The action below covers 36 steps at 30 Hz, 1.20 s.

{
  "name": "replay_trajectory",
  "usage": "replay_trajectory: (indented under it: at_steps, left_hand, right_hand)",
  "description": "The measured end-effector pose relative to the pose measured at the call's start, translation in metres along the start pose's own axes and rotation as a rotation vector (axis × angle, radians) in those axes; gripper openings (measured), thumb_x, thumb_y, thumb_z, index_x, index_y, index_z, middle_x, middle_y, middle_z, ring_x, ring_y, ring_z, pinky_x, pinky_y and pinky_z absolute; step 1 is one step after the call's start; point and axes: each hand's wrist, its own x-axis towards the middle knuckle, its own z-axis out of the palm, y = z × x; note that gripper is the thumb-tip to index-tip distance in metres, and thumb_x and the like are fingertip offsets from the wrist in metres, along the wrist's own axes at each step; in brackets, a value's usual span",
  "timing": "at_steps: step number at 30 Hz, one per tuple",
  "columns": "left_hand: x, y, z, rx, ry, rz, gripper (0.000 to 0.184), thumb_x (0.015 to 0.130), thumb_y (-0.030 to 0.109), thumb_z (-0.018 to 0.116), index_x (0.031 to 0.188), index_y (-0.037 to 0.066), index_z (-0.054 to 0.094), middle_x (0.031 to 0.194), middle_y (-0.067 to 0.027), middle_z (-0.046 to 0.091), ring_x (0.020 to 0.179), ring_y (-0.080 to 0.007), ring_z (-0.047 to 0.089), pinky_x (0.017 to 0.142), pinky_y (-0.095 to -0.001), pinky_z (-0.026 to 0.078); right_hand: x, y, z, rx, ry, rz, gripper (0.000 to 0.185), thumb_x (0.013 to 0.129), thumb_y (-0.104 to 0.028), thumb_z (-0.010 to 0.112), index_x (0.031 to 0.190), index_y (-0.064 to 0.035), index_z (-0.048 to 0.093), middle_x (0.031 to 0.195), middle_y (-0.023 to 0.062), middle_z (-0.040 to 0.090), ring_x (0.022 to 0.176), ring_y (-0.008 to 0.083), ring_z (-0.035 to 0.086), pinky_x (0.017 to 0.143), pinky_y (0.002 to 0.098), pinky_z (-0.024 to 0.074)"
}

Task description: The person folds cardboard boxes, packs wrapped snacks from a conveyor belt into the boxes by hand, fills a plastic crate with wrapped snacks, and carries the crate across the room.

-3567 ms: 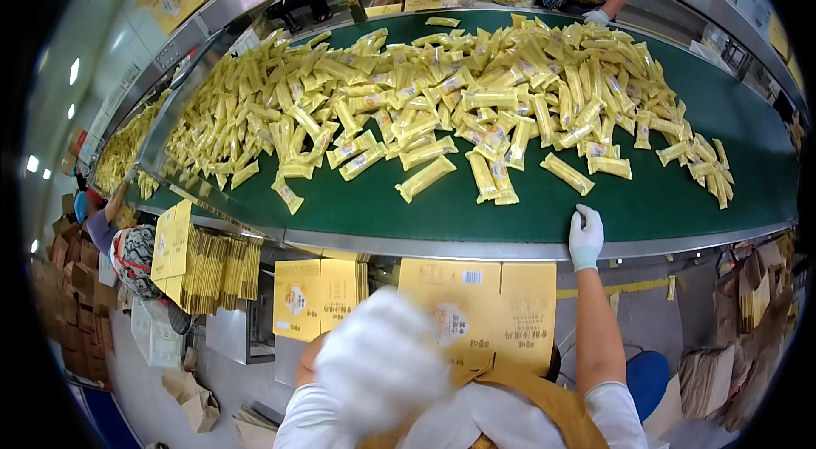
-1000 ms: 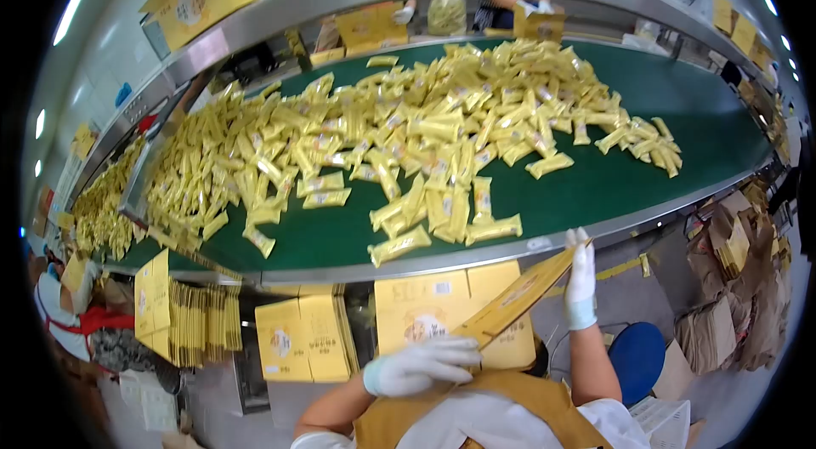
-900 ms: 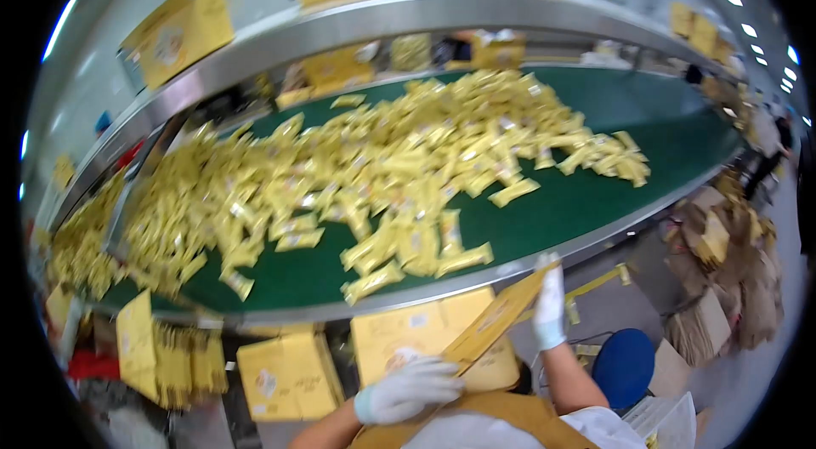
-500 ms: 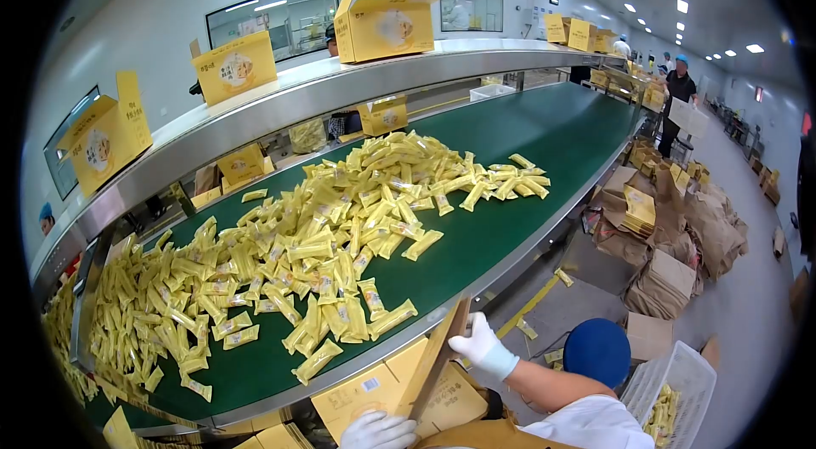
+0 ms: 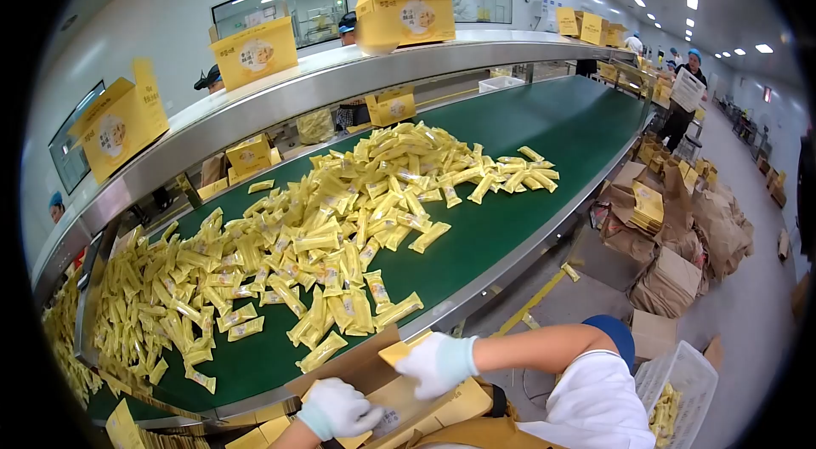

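Both hands wear white gloves and are at an opened yellow carton (image 5: 374, 371) below the belt's near edge. My left hand (image 5: 340, 409) lies at the carton's left part, its fingers curled over the cardboard. My right hand (image 5: 436, 364) holds a yellow flap at the carton's right part, fingers closed round it. Brown inner cardboard shows between the hands. Just beyond, many yellow wrapped packets (image 5: 323, 236) are heaped on the green conveyor belt (image 5: 501, 202).
Yellow cartons (image 5: 406, 11) stand on the raised steel shelf (image 5: 340, 79) behind the belt. A white crate (image 5: 687, 389) with packets and a blue stool (image 5: 614, 334) are at the lower right. Brown sacks and cardboard (image 5: 667, 279) lie further back. A distant person (image 5: 684, 96) holds a white crate.
The flat carton has been opened out between my hands. My right hand has moved left and now grips a flap. Earlier, the view swung to the right along the belt.
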Motion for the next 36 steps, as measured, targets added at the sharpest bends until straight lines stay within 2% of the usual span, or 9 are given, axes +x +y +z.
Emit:
replay_trajectory:
  at_steps: [4,7,8,11,12,20,24,28,36]
  left_hand:
    - [0.001,0.006,0.017,-0.147,-0.567,-0.228,0.031,0.085,0.035,0.062,0.063,0.014,0.068,0.059,-0.0069,0.061,0.057,-0.0275,0.06,0.059,-0.0414,0.048]
    - [-0.001,0.0,0.022,0.054,-0.243,0.02,0.026,0.085,0.035,0.062,0.085,0.011,0.073,0.076,-0.0094,0.068,0.071,-0.0287,0.064,0.078,-0.0417,0.049]
    - [0.002,-0.008,0.028,0.008,0.118,0.092,0.036,0.081,0.033,0.067,0.106,0.007,0.07,0.09,-0.0114,0.067,0.077,-0.0302,0.063,0.088,-0.0416,0.046]
    - [-0.017,0.014,0.027,0.514,0.36,-0.301,0.083,0.078,0.051,0.07,0.143,0.003,0.046,0.147,-0.0274,0.041,0.137,-0.0412,0.037,0.113,-0.0607,0.022]
    - [0.005,0.025,-0.01,0.486,0.583,-0.354,0.05,0.077,0.033,0.072,0.117,0.004,0.064,0.091,-0.0112,0.063,0.076,-0.0309,0.062,0.083,-0.0421,0.048]
    - [0.006,0.012,-0.035,0.084,0.334,-0.437,0.038,0.072,0.031,0.08,0.099,0.005,0.071,0.075,-0.0089,0.067,0.061,-0.0256,0.065,0.056,-0.0332,0.053]
    - [0.002,0.01,-0.026,-0.328,0.245,-0.504,0.045,0.076,0.035,0.08,0.103,0.001,0.066,0.106,-0.0174,0.069,0.094,-0.0316,0.069,0.08,-0.0353,0.056]
    - [0.005,0.024,0.006,-0.093,-0.083,-0.438,0.089,0.074,0.059,0.071,0.14,0.004,0.049,0.149,-0.0303,0.036,0.138,-0.0472,0.033,0.108,-0.0643,0.023]
    - [0.023,0.045,0.013,0.244,-0.296,-0.499,0.124,0.057,0.083,0.064,0.152,0.01,0.035,0.153,-0.0384,0.021,0.143,-0.0544,0.018,0.105,-0.065,0.021]
  right_hand:
    - [0.023,-0.014,0.02,-0.045,-0.066,-0.136,0.06,0.079,-0.061,0.065,0.097,-0.0031,0.063,0.088,0.0203,0.069,0.084,0.0387,0.067,0.073,0.0446,0.0535]
    - [0.017,0.0,0.021,0.197,-0.053,-0.228,0.067,0.079,-0.066,0.065,0.099,-0.0022,0.062,0.097,0.0209,0.066,0.092,0.0368,0.065,0.081,0.0414,0.0526]
    - [0.015,0.012,0.024,0.319,-0.067,-0.282,0.072,0.078,-0.063,0.07,0.111,0.0001,0.061,0.105,0.0216,0.062,0.1,0.0346,0.062,0.087,0.0395,0.0511]
    - [-0.003,0.03,0.032,0.362,0.024,-0.318,0.082,0.076,-0.057,0.075,0.127,0.0036,0.053,0.113,0.0222,0.06,0.102,0.0339,0.062,0.089,0.0393,0.0509]
    - [-0.008,0.026,0.033,0.456,0.015,-0.146,0.096,0.074,-0.054,0.079,0.139,0.0061,0.041,0.123,0.0225,0.054,0.11,0.0338,0.059,0.094,0.0401,0.0488]
    - [0.0,0.012,0.066,0.531,0.492,0.251,0.118,0.074,-0.05,0.082,0.152,0.0075,0.015,0.152,0.0286,0.029,0.141,0.0373,0.035,0.114,0.0391,0.033]
    - [0.016,0.028,0.095,0.854,0.471,0.197,0.118,0.078,-0.044,0.081,0.154,0.0086,0.007,0.158,0.0284,0.021,0.147,0.0341,0.025,0.119,0.0364,0.0252]
    - [0.023,0.028,0.099,0.949,0.507,0.147,0.115,0.08,-0.037,0.081,0.154,0.009,0.006,0.158,0.0278,0.022,0.148,0.0328,0.023,0.12,0.0348,0.024]
    - [0.029,0.03,0.106,0.998,0.55,0.172,0.108,0.08,-0.03,0.08,0.154,0.0052,0.009,0.156,0.0251,0.027,0.147,0.031,0.027,0.118,0.0349,0.0278]
